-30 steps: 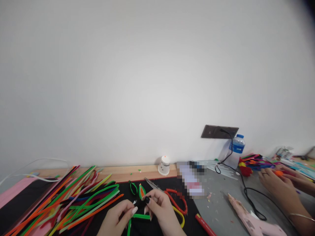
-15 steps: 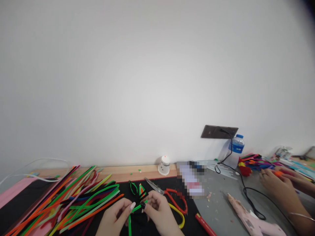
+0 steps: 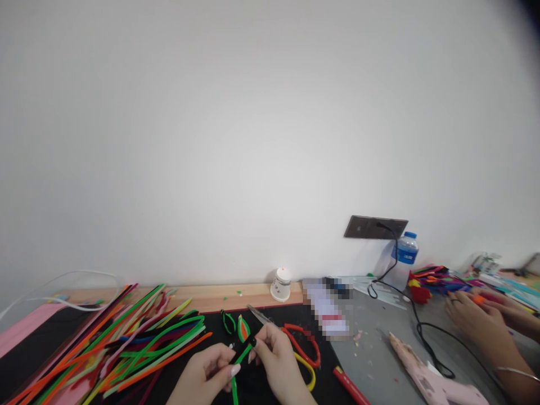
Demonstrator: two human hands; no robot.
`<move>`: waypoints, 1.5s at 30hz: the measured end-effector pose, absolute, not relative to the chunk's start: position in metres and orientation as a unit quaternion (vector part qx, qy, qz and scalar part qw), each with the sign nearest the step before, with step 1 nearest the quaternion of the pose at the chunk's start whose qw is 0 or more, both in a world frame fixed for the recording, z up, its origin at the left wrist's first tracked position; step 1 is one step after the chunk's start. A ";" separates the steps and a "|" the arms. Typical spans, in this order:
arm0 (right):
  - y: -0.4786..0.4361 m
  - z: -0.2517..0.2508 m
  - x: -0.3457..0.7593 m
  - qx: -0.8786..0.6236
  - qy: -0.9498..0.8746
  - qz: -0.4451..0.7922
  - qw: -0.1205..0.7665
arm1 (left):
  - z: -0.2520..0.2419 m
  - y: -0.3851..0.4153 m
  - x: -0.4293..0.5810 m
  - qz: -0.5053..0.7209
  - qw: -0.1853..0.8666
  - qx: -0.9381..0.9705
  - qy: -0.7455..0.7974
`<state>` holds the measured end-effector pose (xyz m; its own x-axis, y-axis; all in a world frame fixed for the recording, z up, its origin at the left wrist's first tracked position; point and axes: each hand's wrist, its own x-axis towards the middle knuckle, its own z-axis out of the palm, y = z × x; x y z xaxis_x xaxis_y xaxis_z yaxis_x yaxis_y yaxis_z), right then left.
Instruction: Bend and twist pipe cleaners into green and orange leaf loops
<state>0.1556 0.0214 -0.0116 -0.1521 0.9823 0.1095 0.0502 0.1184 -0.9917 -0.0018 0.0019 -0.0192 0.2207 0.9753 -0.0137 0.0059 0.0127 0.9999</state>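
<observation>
A green pipe cleaner [image 3: 235, 388] runs between my two hands over the black mat, one end hanging down. My left hand [image 3: 206, 374] pinches it between thumb and fingers. Just to the right, my right hand [image 3: 276, 360] pinches its upper part. Beyond my hands lie a black and green loop [image 3: 228, 322] and a leaf shape in green, white and orange [image 3: 243, 328]. Scissors with red handles [image 3: 301, 343] lie behind my right hand, beside a yellow handle [image 3: 309, 371].
Many coloured pipe cleaners [image 3: 139, 349] lie at the left. A white paper cup [image 3: 280, 285] stands by the wall. At the right are a red tool [image 3: 350, 386], a pink glue gun [image 3: 426, 374], a black cable, a bottle [image 3: 405, 253] and another person's hands [image 3: 476, 315].
My left hand has moved slightly right, and my right hand slightly up. The green pipe cleaner between them has shifted right and tilts more steeply. The leaf shape is less covered.
</observation>
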 end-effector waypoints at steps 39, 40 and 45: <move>0.026 -0.014 0.161 -0.438 -0.608 0.422 0.510 | -0.040 0.011 -0.010 0.482 0.580 0.463 0.466; 0.026 -0.014 0.161 -0.445 -0.608 0.422 0.505 | -0.040 0.011 -0.011 0.480 0.578 0.466 0.467; 0.025 -0.011 0.163 -0.468 -0.617 0.404 0.487 | -0.037 0.010 -0.011 0.484 0.564 0.474 0.473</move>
